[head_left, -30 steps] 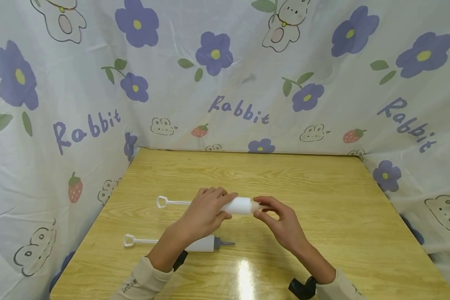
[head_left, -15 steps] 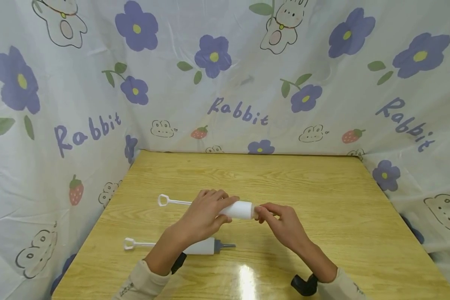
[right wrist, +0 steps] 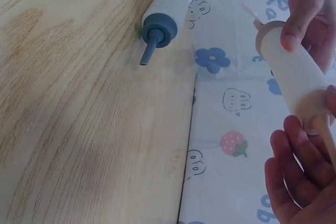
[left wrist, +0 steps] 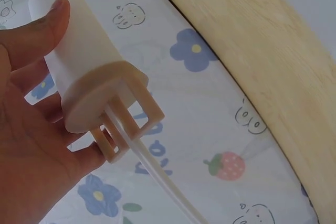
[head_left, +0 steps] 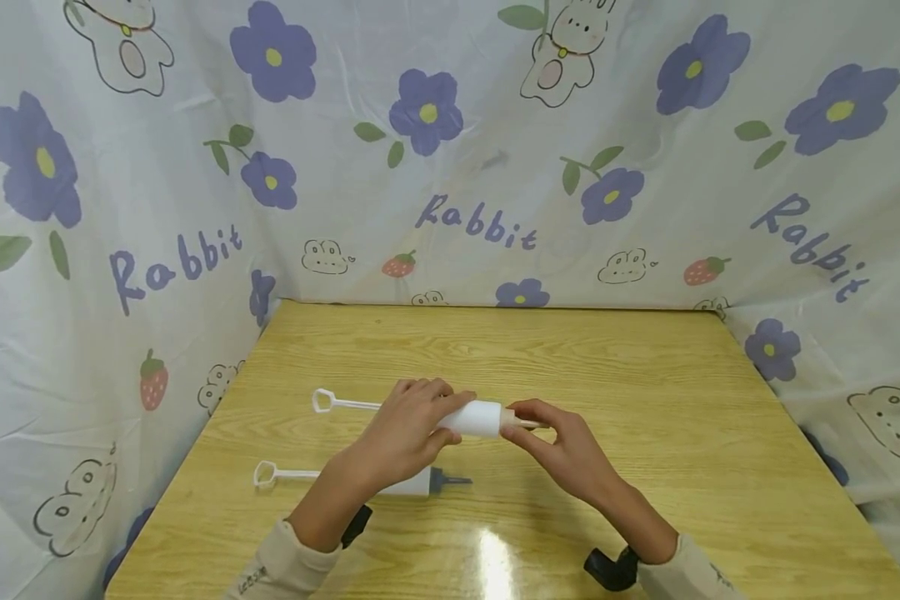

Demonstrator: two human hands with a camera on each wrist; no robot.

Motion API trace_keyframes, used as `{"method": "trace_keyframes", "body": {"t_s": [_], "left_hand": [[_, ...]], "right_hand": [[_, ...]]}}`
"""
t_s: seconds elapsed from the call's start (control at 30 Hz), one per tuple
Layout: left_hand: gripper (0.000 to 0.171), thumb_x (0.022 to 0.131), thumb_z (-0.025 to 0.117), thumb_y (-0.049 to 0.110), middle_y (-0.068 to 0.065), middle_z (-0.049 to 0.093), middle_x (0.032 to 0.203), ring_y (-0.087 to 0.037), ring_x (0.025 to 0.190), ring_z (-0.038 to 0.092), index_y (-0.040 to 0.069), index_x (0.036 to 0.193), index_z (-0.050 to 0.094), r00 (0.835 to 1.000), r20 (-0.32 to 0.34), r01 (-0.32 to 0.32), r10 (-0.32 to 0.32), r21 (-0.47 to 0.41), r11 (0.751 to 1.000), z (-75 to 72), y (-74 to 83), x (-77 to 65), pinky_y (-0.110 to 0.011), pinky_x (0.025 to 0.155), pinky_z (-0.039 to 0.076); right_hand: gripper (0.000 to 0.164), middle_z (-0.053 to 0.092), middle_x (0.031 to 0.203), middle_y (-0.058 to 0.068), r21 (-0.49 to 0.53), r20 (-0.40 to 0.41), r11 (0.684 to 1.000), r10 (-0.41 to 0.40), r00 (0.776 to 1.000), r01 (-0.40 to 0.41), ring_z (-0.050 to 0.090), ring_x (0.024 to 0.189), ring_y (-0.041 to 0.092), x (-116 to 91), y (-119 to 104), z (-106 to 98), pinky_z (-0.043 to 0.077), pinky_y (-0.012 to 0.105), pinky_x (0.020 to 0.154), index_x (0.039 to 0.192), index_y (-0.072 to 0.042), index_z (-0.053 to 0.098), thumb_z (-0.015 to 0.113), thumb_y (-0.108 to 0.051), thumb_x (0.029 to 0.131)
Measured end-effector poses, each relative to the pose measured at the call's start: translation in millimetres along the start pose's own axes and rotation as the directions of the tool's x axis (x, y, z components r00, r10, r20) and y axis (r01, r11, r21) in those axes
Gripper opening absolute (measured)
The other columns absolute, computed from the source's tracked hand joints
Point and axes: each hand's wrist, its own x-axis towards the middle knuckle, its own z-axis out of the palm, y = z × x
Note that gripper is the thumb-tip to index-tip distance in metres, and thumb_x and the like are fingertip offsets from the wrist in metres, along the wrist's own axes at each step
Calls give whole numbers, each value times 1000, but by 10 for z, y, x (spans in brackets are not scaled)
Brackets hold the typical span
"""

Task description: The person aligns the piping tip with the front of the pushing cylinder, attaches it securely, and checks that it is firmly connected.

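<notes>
My left hand grips the white barrel of a plunger syringe that has beige end caps. In the left wrist view the thumb lies along the barrel, above the beige rear cap with its finger loops. A thin white rod runs out of that cap, ending in a hexagonal ring handle. My right hand pinches the beige nozzle cap between thumb and fingers, and the thin nozzle points right. The syringe is held level above the table.
A second white syringe with a grey cap and nozzle lies on the wooden table, nearer the body and partly behind the left forearm. A patterned curtain closes off the back and sides of the table.
My right fingers closed further round the nozzle cap half a second ago and now hold it with the nozzle showing again. The second syringe's ring handle has shifted slightly away from the body.
</notes>
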Motion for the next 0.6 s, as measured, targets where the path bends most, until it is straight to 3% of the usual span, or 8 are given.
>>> {"method": "trace_keyframes", "body": {"t_s": [0.17,0.27,0.43,0.5,0.6], "left_hand": [[52,90,80,26,-6,69,119,-30,112,66,17,139,65,1000,-19,-3,4,22,1000,21,14,-8,-55,104,48],[50,89,81,25,-7,69,118,-30,111,66,18,137,66,999,-42,-23,26,58,998,54,29,-6,-54,103,48],[51,88,82,27,-8,69,118,-31,110,68,17,135,66,998,-36,-38,42,98,994,151,-68,50,-54,102,49],[51,89,82,26,-9,70,119,-32,111,68,15,136,65,1000,-1,-8,8,100,995,201,-199,78,-56,104,48],[50,91,80,23,-12,70,124,-36,115,66,12,137,63,991,87,88,-101,134,987,262,-457,82,-61,108,45]], "right_hand": [[36,73,129,1,-15,-13,999,-32,999,32,71,117,24,-8,-10,7,60,43,92,130,-21,67,72,-36,97],[33,74,126,4,-14,-25,1000,-4,1000,4,73,113,26,-25,-7,16,62,40,87,128,-20,69,71,-36,99],[41,70,132,9,-11,0,1000,25,1000,-25,70,116,32,-18,42,14,62,46,89,136,-16,65,68,-35,100],[51,65,139,9,-39,-7,999,25,1000,-25,67,120,32,-18,74,0,59,49,94,145,-15,57,69,-37,100],[65,56,148,11,-79,-23,996,31,999,-32,60,125,31,-47,129,-24,54,53,100,156,-14,43,69,-37,100]]}}
